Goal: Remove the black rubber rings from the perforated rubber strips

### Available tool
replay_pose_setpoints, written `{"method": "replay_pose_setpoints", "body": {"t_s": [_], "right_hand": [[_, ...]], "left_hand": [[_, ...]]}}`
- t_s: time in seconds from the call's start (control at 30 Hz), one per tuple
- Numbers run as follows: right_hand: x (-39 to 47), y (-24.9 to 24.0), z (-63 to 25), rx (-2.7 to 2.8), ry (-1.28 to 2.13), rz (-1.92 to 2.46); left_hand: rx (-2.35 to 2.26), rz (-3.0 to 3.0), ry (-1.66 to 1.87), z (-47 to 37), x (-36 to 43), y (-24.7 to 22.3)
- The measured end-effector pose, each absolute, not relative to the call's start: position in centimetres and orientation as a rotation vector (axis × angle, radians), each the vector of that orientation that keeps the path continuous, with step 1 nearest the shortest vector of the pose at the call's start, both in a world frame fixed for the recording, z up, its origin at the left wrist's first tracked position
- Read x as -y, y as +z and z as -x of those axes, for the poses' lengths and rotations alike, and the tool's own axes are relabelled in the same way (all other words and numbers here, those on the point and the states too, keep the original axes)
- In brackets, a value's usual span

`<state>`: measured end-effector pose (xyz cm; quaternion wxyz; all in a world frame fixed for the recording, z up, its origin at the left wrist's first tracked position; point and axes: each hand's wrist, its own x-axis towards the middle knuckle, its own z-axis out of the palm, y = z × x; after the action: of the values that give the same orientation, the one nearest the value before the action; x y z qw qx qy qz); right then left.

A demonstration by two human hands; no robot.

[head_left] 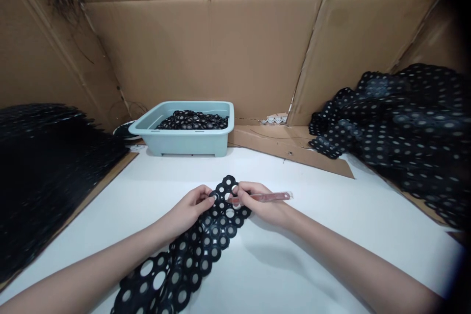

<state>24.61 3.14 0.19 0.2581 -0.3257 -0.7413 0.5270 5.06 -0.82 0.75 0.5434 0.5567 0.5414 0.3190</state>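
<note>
A long black lace strip (217, 235) with a pattern of round circles runs over the white table from the lower left to the middle. Most of its circles look grey, while a few show white. My left hand (193, 208) pinches the strip's left edge near its far end between thumb and fingers. At the right edge, my right hand (263, 213) grips a slim tool with a reddish-brown handle (272, 197). The tool's tip points left, over the circles beside my right fingertips; its exact kind is unclear.
A light blue plastic basin (184, 143) holding black circle-patterned pieces stands at the back. A tall black stack (47, 181) is at left. Heaped black dotted lace (397, 113) lies at right. Cardboard walls (206, 54) enclose the white table (279, 274).
</note>
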Motion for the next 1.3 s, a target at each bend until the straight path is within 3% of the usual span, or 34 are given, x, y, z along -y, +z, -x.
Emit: {"method": "replay_pose_setpoints", "body": {"t_s": [0.2, 0.43, 0.6, 0.7, 0.93, 1.3], "right_hand": [[-2.8, 0.1, -24.5, 2.142, 1.255, 0.844], [-2.4, -1.3, -23.7, 2.429, 0.639, 0.709], [-2.5, -1.4, -23.1, 2.412, 0.500, 0.754], [-2.7, -0.8, -23.6, 2.369, 0.663, 0.741], [-4.0, -0.7, -25.0, 2.095, 1.552, 0.939], [-3.7, 0.7, -24.9, 1.755, 1.870, 0.823]], "left_hand": [[-1.216, -1.428, 0.661, -5.0, 0.5, 0.8], [-1.218, -1.377, 0.654, -5.2, 1.4, 0.8], [-1.222, -1.393, 0.654, -5.4, 1.5, 1.3], [-1.193, -1.465, 0.623, -5.3, 1.2, 1.6], [-1.201, -1.438, 0.664, -4.5, 0.4, 1.5], [-1.464, -1.441, 0.468, -4.1, 0.7, 2.1]]}}
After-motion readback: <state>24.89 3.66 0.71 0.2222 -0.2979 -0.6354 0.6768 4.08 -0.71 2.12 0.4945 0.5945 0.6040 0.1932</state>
